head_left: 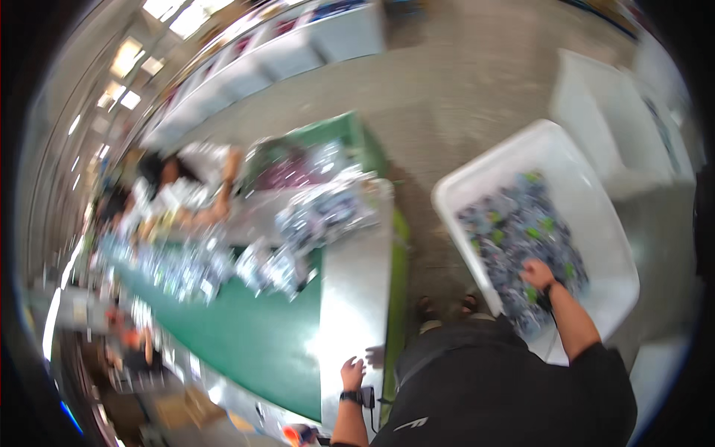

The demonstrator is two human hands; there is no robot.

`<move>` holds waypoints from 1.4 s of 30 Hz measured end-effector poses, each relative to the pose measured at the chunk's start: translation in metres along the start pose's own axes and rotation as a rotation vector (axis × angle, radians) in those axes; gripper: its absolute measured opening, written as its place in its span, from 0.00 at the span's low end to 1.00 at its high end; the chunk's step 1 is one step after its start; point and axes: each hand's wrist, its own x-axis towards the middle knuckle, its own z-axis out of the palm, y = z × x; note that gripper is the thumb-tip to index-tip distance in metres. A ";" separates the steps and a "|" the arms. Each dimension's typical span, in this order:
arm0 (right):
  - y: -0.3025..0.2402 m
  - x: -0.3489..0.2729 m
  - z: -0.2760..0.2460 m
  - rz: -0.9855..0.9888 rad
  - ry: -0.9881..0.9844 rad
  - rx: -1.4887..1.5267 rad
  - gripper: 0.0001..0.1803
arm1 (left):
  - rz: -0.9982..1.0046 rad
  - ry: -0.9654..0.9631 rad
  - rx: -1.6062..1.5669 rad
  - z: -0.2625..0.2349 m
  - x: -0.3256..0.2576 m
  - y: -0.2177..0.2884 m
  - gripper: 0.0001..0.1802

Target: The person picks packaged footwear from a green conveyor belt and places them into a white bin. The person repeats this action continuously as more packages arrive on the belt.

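Two bare hands are at work, well apart from each other. The right hand [538, 274] is plunged among small packets [514, 231] that fill a white tub [596, 194] standing on the floor to the person's right; the fingers curl down into the heap near the tub's near edge, but motion blur hides whether they have closed on a packet, so I cannot tell its grip. The packets are dark grey-blue with green patches, and most of the heap lies beyond the hand toward the tub's far-left wall. The left hand [352, 372] rests with fingers spread and loose, holding nothing, on the shiny metal edge [357, 276] of a green table [253, 335], near the table's near corner. More silvery packets [320, 216] are piled toward the far end of that table, well away from the left hand. Another person [186, 190] leans over the table's far-left side. White bins [283, 52] line the floor beyond, and a further white crate [603, 119] stands behind the tub.
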 end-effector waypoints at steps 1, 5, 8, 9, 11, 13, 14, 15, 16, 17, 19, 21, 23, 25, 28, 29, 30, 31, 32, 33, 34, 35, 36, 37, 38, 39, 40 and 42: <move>0.007 -0.013 0.013 0.068 -0.091 -0.104 0.17 | 0.086 0.046 0.105 -0.003 0.013 0.004 0.27; 0.030 -0.073 0.049 0.347 -0.242 -0.033 0.19 | 0.293 0.213 0.289 -0.026 0.059 0.034 0.24; 0.035 -0.105 0.051 0.604 -0.245 0.130 0.22 | 0.313 0.302 0.296 -0.046 0.106 0.074 0.26; 0.032 -0.108 0.052 0.679 -0.220 0.100 0.18 | 0.348 0.332 0.294 -0.054 0.125 0.087 0.27; 0.019 -0.112 0.048 0.728 -0.162 0.302 0.15 | 0.406 0.401 0.275 -0.067 0.168 0.115 0.29; -0.001 -0.109 0.047 0.776 -0.110 0.392 0.13 | 0.456 0.480 0.287 -0.078 0.206 0.143 0.32; -0.012 -0.106 0.047 0.743 -0.105 0.400 0.14 | 0.485 0.528 0.313 -0.084 0.224 0.158 0.34; -0.025 -0.103 0.047 0.737 -0.087 0.393 0.15 | 0.432 0.557 0.341 -0.089 0.240 0.174 0.37; -0.038 -0.099 0.048 0.783 -0.049 0.377 0.16 | 0.380 0.590 0.366 -0.094 0.255 0.189 0.40; -0.052 -0.097 0.049 0.696 -0.054 0.377 0.16 | 0.345 0.637 0.383 -0.099 0.268 0.203 0.43; -0.081 -0.096 0.054 0.644 -0.024 0.371 0.16 | 0.228 0.540 0.379 -0.106 0.288 0.224 0.48; -0.108 -0.099 0.062 0.536 -0.028 0.300 0.16 | 0.103 0.435 0.389 -0.109 0.302 0.236 0.55; -0.129 -0.104 0.065 0.489 -0.056 0.282 0.16 | 0.089 0.379 0.370 -0.101 0.311 0.236 0.55; -0.142 -0.110 0.064 0.471 -0.135 0.263 0.17 | 0.161 0.396 0.313 -0.086 0.313 0.225 0.55; -0.145 -0.118 0.057 0.507 -0.205 0.238 0.18 | 0.403 0.470 0.076 -0.063 0.305 0.199 0.56; -0.144 -0.120 0.055 0.549 -0.223 0.240 0.18 | 0.472 0.457 -0.065 -0.057 0.302 0.192 0.57; -0.140 -0.121 0.053 0.553 -0.239 0.212 0.18 | 0.492 0.438 -0.200 -0.054 0.296 0.186 0.58; -0.136 -0.119 0.049 0.580 -0.258 0.194 0.18 | 0.409 0.394 -0.293 -0.051 0.286 0.178 0.57; -0.132 -0.117 0.046 0.633 -0.273 0.172 0.18 | 0.417 0.356 -0.375 -0.051 0.273 0.170 0.56; -0.127 -0.114 0.044 0.675 -0.250 0.198 0.17 | 0.427 0.319 -0.457 -0.051 0.258 0.165 0.55; -0.124 -0.109 0.042 0.605 -0.234 0.195 0.17 | 0.413 0.286 -0.522 -0.053 0.242 0.160 0.54; -0.121 -0.103 0.041 0.575 -0.210 0.195 0.16 | 0.409 0.312 -0.585 -0.052 0.220 0.155 0.46; -0.120 -0.099 0.041 0.598 -0.174 0.190 0.16 | 0.470 0.320 -0.512 -0.057 0.200 0.150 0.43; -0.120 -0.092 0.044 0.498 -0.187 0.179 0.15 | 0.515 0.323 -0.425 -0.062 0.179 0.145 0.41; -0.123 -0.086 0.044 0.511 -0.182 0.134 0.15 | 0.557 0.320 -0.336 -0.065 0.159 0.139 0.38; -0.127 -0.081 0.045 0.439 -0.197 0.139 0.16 | 0.728 0.477 -0.126 -0.060 0.139 0.131 0.35; -0.132 -0.074 0.048 0.466 -0.206 0.119 0.16 | 0.740 0.478 0.015 -0.059 0.123 0.122 0.34; -0.145 -0.061 0.049 0.244 -0.234 0.014 0.17 | 0.845 0.498 0.286 -0.056 0.097 0.098 0.31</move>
